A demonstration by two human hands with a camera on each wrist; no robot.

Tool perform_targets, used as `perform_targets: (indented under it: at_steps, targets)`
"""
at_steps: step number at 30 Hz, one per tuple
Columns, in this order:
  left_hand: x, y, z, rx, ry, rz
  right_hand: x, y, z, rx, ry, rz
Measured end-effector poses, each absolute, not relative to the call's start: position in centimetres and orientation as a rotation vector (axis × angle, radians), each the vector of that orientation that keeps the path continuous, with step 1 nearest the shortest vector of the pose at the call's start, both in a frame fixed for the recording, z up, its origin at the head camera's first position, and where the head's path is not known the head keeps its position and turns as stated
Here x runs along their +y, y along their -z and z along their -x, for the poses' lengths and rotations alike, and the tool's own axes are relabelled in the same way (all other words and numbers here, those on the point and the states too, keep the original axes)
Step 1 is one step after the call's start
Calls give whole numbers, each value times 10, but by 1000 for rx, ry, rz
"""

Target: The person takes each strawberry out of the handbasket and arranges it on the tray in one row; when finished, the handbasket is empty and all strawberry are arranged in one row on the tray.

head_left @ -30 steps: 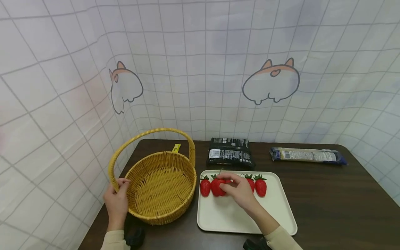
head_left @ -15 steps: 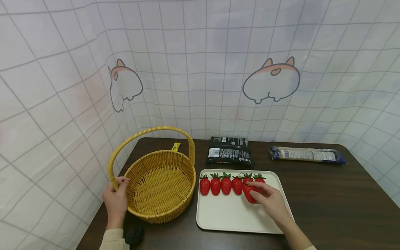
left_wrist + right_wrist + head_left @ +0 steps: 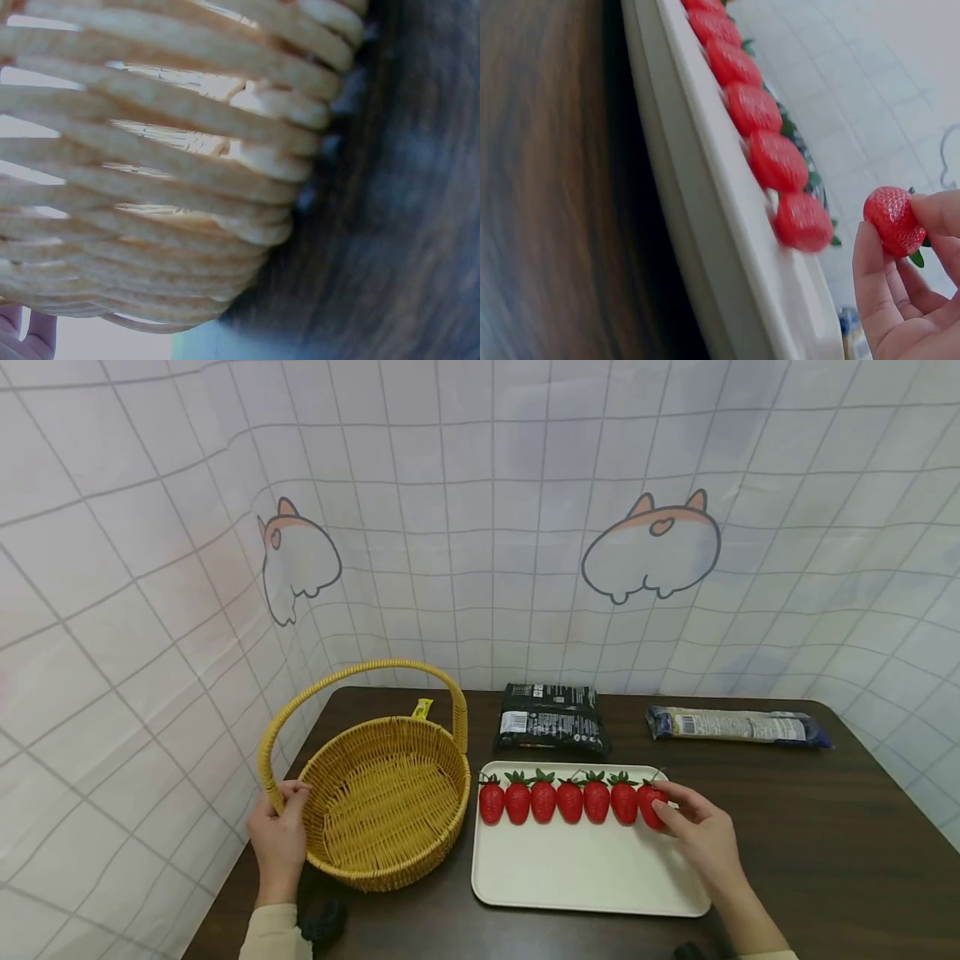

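In the head view my left hand [image 3: 279,839] grips the yellow wicker basket [image 3: 386,877] where its handle meets the left rim. The left wrist view looks closely at the basket's woven side [image 3: 142,172], with fingertips [image 3: 34,334] at the lower left corner. My right hand [image 3: 705,839] pinches a red strawberry [image 3: 651,804] between thumb and fingers. It is over the right end of the white tray [image 3: 570,872]. Several other strawberries [image 3: 569,802] lie in a row on the tray, leaves toward the back. In the right wrist view the pinched strawberry [image 3: 895,221] is held apart from the row.
A black packet [image 3: 553,718] lies behind the tray. Farther right is a long clear-and-blue packet [image 3: 738,727]. A small yellow wrapper [image 3: 422,708] lies behind the basket. All stand on a dark wooden table [image 3: 810,827], with a gridded curtain behind.
My right hand has moved right along the tray, setting one strawberry into the row's gap and now holding the rightmost one. The left hand keeps its grip on the basket.
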State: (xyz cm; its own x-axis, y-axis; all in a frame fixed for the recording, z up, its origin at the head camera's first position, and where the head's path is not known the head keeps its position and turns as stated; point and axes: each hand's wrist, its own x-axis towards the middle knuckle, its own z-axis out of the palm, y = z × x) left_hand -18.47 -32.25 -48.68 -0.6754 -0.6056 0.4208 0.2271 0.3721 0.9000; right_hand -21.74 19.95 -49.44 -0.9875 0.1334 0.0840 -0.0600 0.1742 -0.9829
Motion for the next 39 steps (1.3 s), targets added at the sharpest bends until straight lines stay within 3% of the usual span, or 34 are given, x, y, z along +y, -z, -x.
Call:
perform_targets:
  at_steps: [7, 27, 39]
  targets:
    - [-323, 486, 187, -1864, 1408, -330, 213, 503, 224, -2343, -1800, 230]
    - [-320, 484, 184, -1860, 1419, -348, 221, 499, 241, -2650, -1428, 149]
    - [-320, 484, 184, -1847, 1432, -352, 220, 490, 255, -2808, -1508, 130]
